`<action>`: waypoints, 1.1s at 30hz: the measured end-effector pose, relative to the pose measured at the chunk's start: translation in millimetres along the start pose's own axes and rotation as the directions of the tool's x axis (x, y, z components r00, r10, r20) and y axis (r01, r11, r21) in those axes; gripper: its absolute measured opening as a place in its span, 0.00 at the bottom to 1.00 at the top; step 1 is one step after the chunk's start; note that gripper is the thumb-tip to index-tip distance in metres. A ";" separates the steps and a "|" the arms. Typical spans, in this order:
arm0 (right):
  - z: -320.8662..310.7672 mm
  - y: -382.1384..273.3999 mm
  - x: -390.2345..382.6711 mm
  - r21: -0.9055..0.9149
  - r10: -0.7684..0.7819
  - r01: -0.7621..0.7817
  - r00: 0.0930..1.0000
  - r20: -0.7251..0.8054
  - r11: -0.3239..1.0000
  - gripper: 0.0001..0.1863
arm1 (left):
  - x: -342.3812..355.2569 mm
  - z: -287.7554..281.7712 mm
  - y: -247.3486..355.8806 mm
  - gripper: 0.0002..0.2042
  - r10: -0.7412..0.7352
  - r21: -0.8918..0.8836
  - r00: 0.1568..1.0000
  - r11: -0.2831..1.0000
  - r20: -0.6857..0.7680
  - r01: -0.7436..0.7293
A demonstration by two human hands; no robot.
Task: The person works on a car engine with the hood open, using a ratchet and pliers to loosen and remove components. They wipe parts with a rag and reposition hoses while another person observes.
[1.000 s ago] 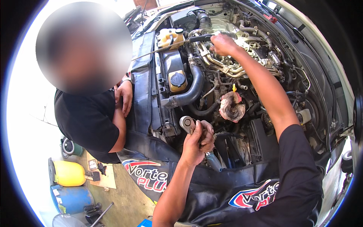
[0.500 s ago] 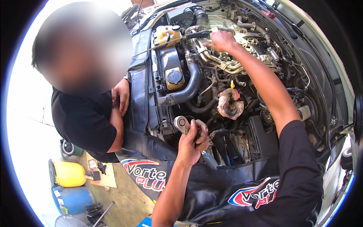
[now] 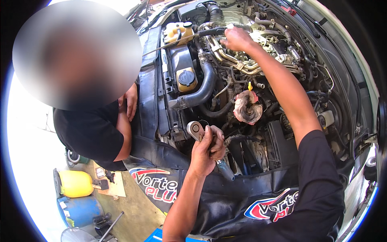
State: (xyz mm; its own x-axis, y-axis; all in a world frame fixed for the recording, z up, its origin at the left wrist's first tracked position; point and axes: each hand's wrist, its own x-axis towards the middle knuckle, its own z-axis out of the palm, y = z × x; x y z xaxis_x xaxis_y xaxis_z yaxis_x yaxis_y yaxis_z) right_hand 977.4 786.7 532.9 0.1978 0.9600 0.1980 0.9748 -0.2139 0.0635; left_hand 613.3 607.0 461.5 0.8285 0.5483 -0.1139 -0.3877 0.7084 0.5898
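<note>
We've our L hand [image 3: 207, 151] clenched round the ratchet [image 3: 195, 130], its head up, handle slanting down-R, near the edge of the blk cover [image 3: 225, 205]. Our R hand [image 3: 237, 39] is at the blk tube [image 3: 211, 32] over the engine [image 3: 246, 69]; fingers part hidden, can't tell if they grip. Rag [image 3: 247, 108] btwn hands.

Left hand [image 3: 207, 151] has the ratchet [image 3: 195, 129] at the engine bay's [image 3: 258, 150] near side; right hand [image 3: 237, 39] is farther back, on the rod's grip [image 3: 210, 32] over the metal pipes [image 3: 229, 64]; rag bundle [image 3: 246, 109] sits between; thick hose [image 3: 207, 82] left of that; cover [image 3: 225, 201] drapes the near edge; co-worker [image 3: 86, 135] leans in left; drums [image 3: 82, 211] on floor [image 3: 135, 211], lower left
</note>
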 end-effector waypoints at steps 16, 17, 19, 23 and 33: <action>-7.1 1.9 13.6 -0.040 -0.188 0.197 0.968 0.164 0.980 0.26 | -0.2 1.9 1.3 0.36 0.046 -0.169 0.993 0.983 -0.111 -0.065; -5.4 1.7 10.7 -0.027 -0.140 0.146 0.978 0.155 0.989 0.26 | 0.4 2.4 0.3 0.33 0.044 -0.176 0.993 0.982 -0.114 -0.064; -9.6 -2.3 6.2 0.006 -0.060 0.060 0.993 0.099 0.998 0.26 | 1.1 0.0 -2.3 0.32 0.065 -0.105 0.987 0.991 -0.148 -0.081; 5.4 -8.1 7.7 0.055 -0.010 0.008 0.999 0.035 0.998 0.27 | 1.4 1.3 -4.6 0.31 0.170 0.057 0.953 0.985 -0.250 -0.161; 36.6 7.2 16.4 0.108 0.113 -0.100 0.986 -0.121 0.989 0.26 | 1.2 -0.6 -4.3 0.33 0.123 0.131 0.976 0.986 -0.180 -0.100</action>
State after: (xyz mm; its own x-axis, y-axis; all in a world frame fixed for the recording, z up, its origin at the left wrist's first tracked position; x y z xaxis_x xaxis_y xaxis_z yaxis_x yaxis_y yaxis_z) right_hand 991.4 807.5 500.7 0.2928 0.9008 0.3208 0.9555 -0.2883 -0.0626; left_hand 615.8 604.9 458.4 0.6879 0.7025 -0.1825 -0.4125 0.5853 0.6980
